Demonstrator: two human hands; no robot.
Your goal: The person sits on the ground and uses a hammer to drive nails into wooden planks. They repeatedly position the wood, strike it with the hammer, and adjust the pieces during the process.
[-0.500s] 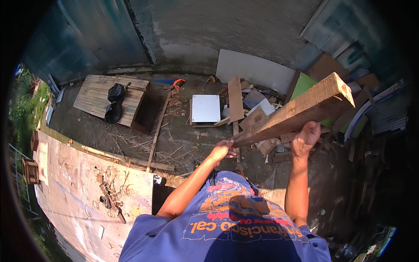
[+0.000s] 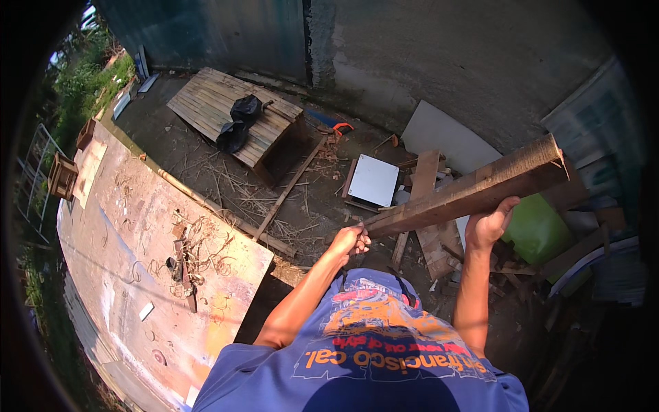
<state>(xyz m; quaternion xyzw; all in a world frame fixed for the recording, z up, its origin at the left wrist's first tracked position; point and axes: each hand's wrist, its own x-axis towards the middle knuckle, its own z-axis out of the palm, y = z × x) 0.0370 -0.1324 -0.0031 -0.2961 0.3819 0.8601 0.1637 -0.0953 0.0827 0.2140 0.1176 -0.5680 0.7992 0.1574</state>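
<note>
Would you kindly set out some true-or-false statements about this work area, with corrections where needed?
1. The left hand is at the left end of the wooden beam. True.
2. The right hand is behind the person's back. False: it is at the beam's lower side.
3. The black plastic lies in the grass. False: it lies on the slatted wooden structure.
4. The white square panel is right of that structure. True.
5. The green panel is left of the white square panel. False: it is to the right.
</note>
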